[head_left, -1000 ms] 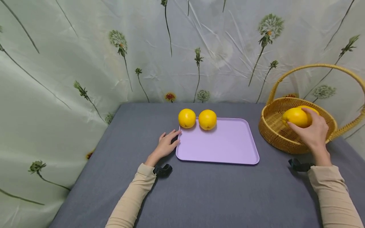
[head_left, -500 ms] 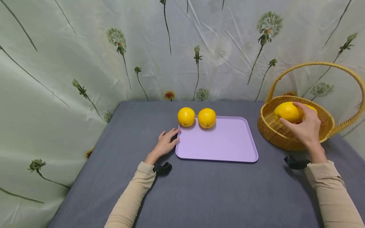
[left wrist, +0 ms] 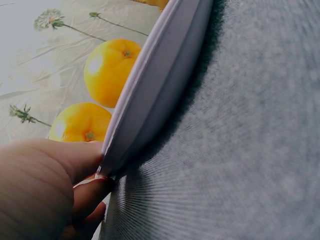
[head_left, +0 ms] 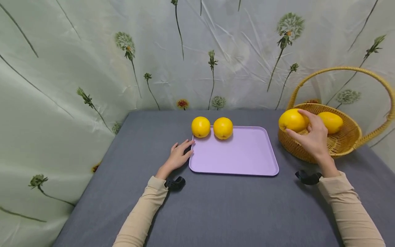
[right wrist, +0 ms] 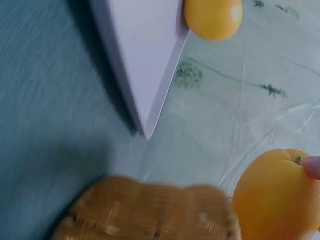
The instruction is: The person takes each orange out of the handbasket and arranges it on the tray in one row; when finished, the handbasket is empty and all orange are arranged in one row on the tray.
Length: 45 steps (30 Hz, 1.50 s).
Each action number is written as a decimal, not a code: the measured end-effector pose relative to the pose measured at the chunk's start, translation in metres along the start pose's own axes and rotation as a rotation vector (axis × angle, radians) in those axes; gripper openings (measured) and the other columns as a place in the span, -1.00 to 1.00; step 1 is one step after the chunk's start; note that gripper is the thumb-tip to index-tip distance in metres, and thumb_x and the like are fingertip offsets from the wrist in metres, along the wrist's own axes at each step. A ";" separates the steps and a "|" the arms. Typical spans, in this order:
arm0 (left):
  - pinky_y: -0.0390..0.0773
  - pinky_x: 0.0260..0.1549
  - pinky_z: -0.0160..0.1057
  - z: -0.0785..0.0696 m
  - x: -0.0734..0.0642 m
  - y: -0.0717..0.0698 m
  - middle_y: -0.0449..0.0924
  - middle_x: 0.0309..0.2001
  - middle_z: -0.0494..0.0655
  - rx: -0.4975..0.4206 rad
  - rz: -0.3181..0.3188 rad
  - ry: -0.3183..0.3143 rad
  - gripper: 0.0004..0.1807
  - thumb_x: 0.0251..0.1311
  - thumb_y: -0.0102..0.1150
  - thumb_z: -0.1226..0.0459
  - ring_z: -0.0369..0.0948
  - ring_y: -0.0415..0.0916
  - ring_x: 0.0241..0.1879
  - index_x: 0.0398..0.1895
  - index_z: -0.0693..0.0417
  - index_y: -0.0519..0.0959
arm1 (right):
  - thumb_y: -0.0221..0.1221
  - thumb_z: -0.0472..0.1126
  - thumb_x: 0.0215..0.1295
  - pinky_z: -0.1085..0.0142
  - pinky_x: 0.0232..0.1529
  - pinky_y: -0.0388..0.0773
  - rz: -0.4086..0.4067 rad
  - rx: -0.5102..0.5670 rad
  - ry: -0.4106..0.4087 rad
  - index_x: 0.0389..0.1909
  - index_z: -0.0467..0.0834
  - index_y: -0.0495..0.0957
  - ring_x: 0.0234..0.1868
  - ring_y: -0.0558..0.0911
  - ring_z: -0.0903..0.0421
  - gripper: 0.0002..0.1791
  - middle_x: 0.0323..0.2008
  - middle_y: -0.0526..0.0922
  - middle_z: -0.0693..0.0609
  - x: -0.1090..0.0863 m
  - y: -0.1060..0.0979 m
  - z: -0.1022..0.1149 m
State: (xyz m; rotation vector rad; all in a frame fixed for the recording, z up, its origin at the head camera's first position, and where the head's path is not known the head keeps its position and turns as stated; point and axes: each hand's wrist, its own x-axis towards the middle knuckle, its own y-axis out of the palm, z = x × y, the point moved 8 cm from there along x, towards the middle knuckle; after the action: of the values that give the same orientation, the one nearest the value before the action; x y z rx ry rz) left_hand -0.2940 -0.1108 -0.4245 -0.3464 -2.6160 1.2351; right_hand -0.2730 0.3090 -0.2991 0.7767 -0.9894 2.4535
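In the head view my right hand [head_left: 313, 135] grips an orange [head_left: 291, 120] between thumb and fingers at the left rim of the wicker basket [head_left: 288, 145]. The right wrist view shows this orange [right wrist: 275, 197] with its small green stem end beside a fingertip. A second, oblong-looking yellow fruit [head_left: 331, 122] lies inside the basket. My left hand [head_left: 178, 157] rests on the table with thumb and fingertips touching the left rim of the lilac tray [head_left: 234, 154]. Two oranges sit side by side at the tray's back left, the left one [head_left: 201, 127] and the right one [head_left: 223, 128].
A grey cloth [head_left: 222, 209] covers the table. The basket's tall arched handle [head_left: 342, 68] rises over its right side. Behind the table hangs a pale curtain [head_left: 247, 51] with dandelion prints. A dark wrist strap [head_left: 176, 184] sits at the left cuff.
My right hand has carried the orange leftward, from over the basket's middle to its left rim, uncovering the fruit behind. My left hand, the tray and its oranges have stayed in place.
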 end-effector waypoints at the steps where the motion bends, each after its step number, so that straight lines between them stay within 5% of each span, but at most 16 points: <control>1: -0.19 0.39 0.21 0.000 -0.001 0.001 0.33 0.35 0.05 0.000 0.009 -0.003 -0.50 0.32 -0.03 0.21 -0.01 0.11 0.44 0.32 0.10 0.32 | 0.42 -0.33 -0.22 0.77 -0.25 0.19 0.005 0.012 -0.003 0.17 -0.11 0.46 -0.07 0.23 0.62 -0.23 0.05 0.50 -0.25 -0.001 0.002 0.002; 9: -0.18 0.38 0.21 -0.002 0.002 0.000 0.35 0.33 0.06 -0.005 -0.006 0.027 -0.50 0.31 -0.03 0.21 0.00 0.13 0.42 0.31 0.12 0.33 | 0.41 -0.28 -0.14 0.74 -0.10 0.33 0.089 0.048 -0.025 0.21 -0.10 0.42 -0.01 0.25 0.53 -0.24 0.11 0.46 -0.21 0.001 0.030 0.015; 13: -0.17 0.37 0.22 -0.001 0.003 -0.001 0.35 0.33 0.08 0.001 -0.007 0.030 -0.50 0.30 -0.02 0.22 0.01 0.14 0.42 0.31 0.13 0.33 | 0.41 -0.28 -0.14 0.31 0.01 0.55 0.141 0.045 -0.040 0.20 -0.12 0.41 0.05 0.37 0.23 -0.24 0.10 0.45 -0.22 0.000 0.046 0.017; 19: -0.17 0.36 0.24 0.000 0.001 0.004 0.34 0.33 0.08 0.002 0.022 0.028 -0.49 0.31 -0.02 0.23 0.02 0.13 0.42 0.32 0.13 0.32 | 0.39 -0.34 -0.17 -0.20 -0.08 0.49 0.218 0.036 -0.082 0.21 -0.25 0.35 0.04 0.43 -0.18 -0.21 0.09 0.42 -0.34 -0.006 0.066 0.019; 27: -0.18 0.37 0.23 -0.002 0.000 0.000 0.36 0.32 0.08 -0.034 -0.009 0.022 -0.50 0.31 -0.02 0.22 0.03 0.13 0.42 0.31 0.13 0.33 | 0.40 -0.26 -0.14 -0.08 -0.03 0.40 0.395 0.015 -0.096 0.25 -0.30 0.30 0.09 0.41 -0.22 -0.15 0.14 0.41 -0.35 0.000 0.097 0.024; 34: -0.19 0.37 0.22 -0.002 -0.001 0.004 0.36 0.32 0.07 -0.041 -0.017 0.015 -0.50 0.31 -0.02 0.23 0.03 0.12 0.43 0.31 0.11 0.33 | 0.43 -0.22 -0.17 -0.08 0.04 0.35 0.473 0.016 -0.105 0.24 -0.25 0.33 0.13 0.41 -0.21 -0.15 0.16 0.42 -0.32 0.006 0.115 0.019; 45: -0.20 0.37 0.23 -0.002 0.001 -0.004 0.34 0.33 0.08 -0.023 0.003 0.014 -0.49 0.30 -0.02 0.23 0.04 0.11 0.43 0.32 0.13 0.32 | 0.37 -0.26 -0.05 -0.12 0.14 0.40 0.644 0.105 0.027 0.30 -0.22 0.23 0.13 0.35 -0.25 -0.16 0.19 0.25 -0.40 0.004 0.146 0.001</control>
State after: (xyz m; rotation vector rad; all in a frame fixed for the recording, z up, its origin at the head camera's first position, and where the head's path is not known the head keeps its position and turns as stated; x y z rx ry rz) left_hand -0.2949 -0.1113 -0.4200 -0.3627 -2.6202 1.2002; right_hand -0.3526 0.2090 -0.3707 0.5014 -1.2591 3.0655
